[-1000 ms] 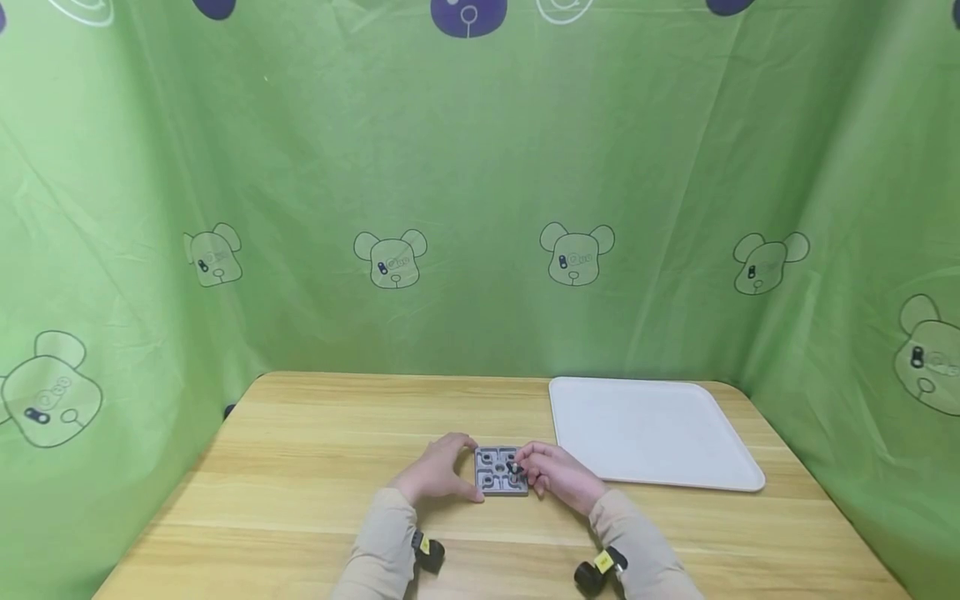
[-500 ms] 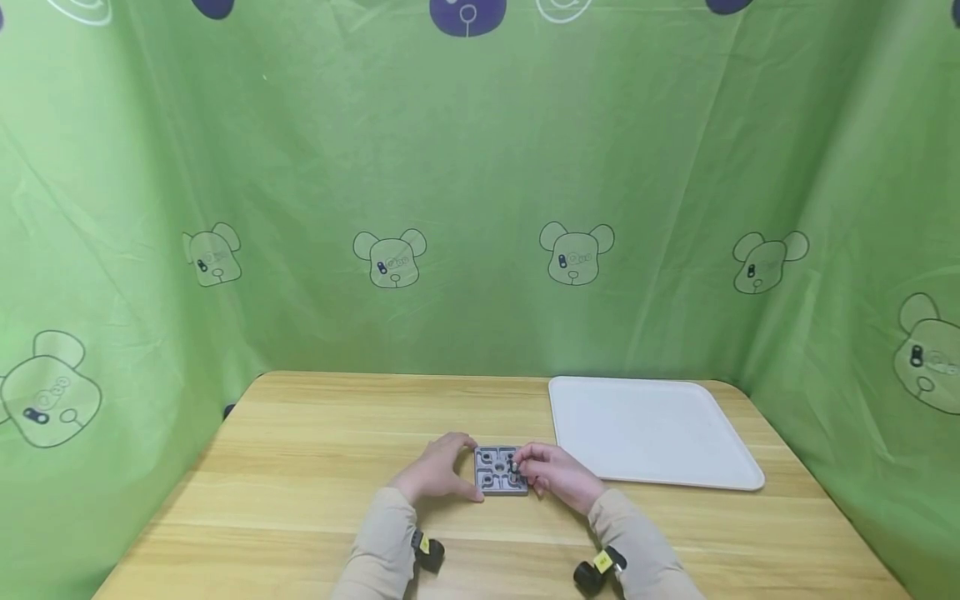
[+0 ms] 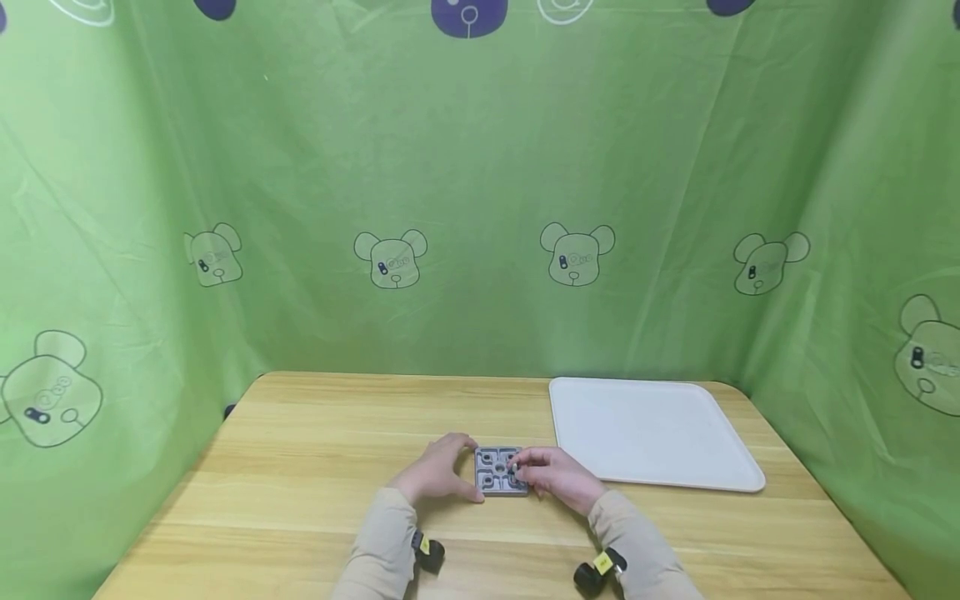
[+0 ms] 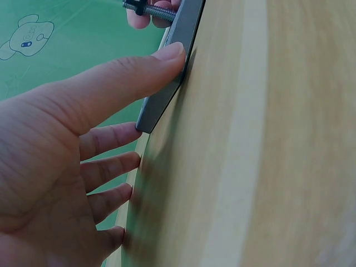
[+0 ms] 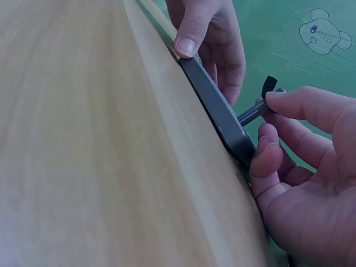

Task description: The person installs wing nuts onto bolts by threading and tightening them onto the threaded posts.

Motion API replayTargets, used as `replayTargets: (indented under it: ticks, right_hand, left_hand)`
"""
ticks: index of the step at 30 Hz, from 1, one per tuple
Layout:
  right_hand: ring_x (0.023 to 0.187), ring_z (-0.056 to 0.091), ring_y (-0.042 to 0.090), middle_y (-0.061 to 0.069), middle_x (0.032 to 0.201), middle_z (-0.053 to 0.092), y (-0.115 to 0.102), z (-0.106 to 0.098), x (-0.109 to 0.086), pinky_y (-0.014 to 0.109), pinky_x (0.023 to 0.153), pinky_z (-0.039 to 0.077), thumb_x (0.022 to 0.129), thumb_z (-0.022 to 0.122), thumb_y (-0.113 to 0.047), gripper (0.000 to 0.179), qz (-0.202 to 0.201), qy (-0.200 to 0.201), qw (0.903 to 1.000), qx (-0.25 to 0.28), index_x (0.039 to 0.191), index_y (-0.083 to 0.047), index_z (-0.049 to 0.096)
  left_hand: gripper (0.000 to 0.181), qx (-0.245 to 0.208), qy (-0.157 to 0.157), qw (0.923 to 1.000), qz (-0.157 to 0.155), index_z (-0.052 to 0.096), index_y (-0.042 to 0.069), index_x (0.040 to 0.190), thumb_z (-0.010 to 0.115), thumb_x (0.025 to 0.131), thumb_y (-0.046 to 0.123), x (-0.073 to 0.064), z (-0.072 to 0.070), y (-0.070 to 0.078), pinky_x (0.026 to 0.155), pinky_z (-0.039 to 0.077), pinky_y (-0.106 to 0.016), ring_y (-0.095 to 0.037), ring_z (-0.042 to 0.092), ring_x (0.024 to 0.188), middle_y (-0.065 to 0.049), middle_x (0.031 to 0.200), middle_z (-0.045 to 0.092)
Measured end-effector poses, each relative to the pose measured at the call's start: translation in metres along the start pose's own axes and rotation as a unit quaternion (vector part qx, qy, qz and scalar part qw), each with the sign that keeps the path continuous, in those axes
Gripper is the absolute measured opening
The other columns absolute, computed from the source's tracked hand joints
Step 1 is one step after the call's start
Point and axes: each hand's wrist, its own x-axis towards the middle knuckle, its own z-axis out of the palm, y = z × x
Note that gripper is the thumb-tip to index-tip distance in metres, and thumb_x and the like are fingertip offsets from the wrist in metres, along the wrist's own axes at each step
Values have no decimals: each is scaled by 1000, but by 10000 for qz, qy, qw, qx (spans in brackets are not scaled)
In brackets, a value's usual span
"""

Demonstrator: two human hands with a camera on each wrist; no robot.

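On the table lies a square grey metal plate (image 3: 501, 492) with round sockets and raised ribs on its face. From its right part a threaded bolt (image 5: 251, 114) stands up, carrying a black wing nut (image 5: 269, 85) near its free end. My right hand (image 3: 558, 477) pinches the wing nut between thumb and forefinger, its lower fingers curled beside the plate's corner. My left hand (image 3: 435, 473) holds the plate's left side, thumb (image 4: 169, 54) on the near edge and forefinger at the far corner. Its other fingers reach down to the tabletop in the left wrist view.
A white rectangular tray (image 3: 652, 433) lies at the back right of the wooden table (image 3: 315, 467), behind my right hand. Green curtains (image 3: 480, 317) with bear prints close off the back and both sides.
My right thumb and fingertips have shifted slightly around the wing nut, with the hand staying over the same part of the plate. The left hand and plate have kept their place.
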Motion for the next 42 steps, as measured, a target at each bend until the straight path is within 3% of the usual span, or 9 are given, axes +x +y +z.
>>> replayTargets:
  ticks: [18, 25, 31, 42]
  right_hand:
    - [73, 49, 12, 2, 92, 55, -2, 3, 1, 19, 56, 44, 82, 70, -10, 32, 40, 236, 9994, -241, 107, 4, 57]
    - [68, 45, 9, 2, 92, 53, -5, 2, 0, 17, 55, 43, 83, 57, -5, 29, 49, 95, 9999, 42, 110, 6, 53]
    - [69, 45, 9, 0, 86, 50, -5, 2, 1, 16, 54, 44, 84, 49, -4, 24, 109, 130, 9995, 276, 107, 4, 55]
    - [74, 47, 10, 2, 87, 53, -3, 2, 1, 15, 55, 45, 90, 54, -9, 28, 62, 141, 9998, 132, 112, 9, 57]
  left_hand:
    - [84, 13, 10, 10000, 37, 52, 6, 133, 88, 63, 34, 0, -1, 0, 119, 26, -55, -33, 44, 134, -14, 142, 51]
    - [83, -9, 1, 10000, 43, 52, 5, 132, 88, 62, 32, -1, -1, 0, 118, 31, -53, -33, 45, 133, -14, 141, 51]
    - [84, -40, 10, 10000, 40, 51, 6, 133, 88, 63, 33, -1, 0, 0, 119, 27, -55, -33, 45, 134, -14, 142, 51]
    - [83, -53, 27, 10000, 40, 51, 5, 133, 88, 63, 33, -1, -2, 2, 119, 27, -55, -33, 45, 134, -15, 142, 51]
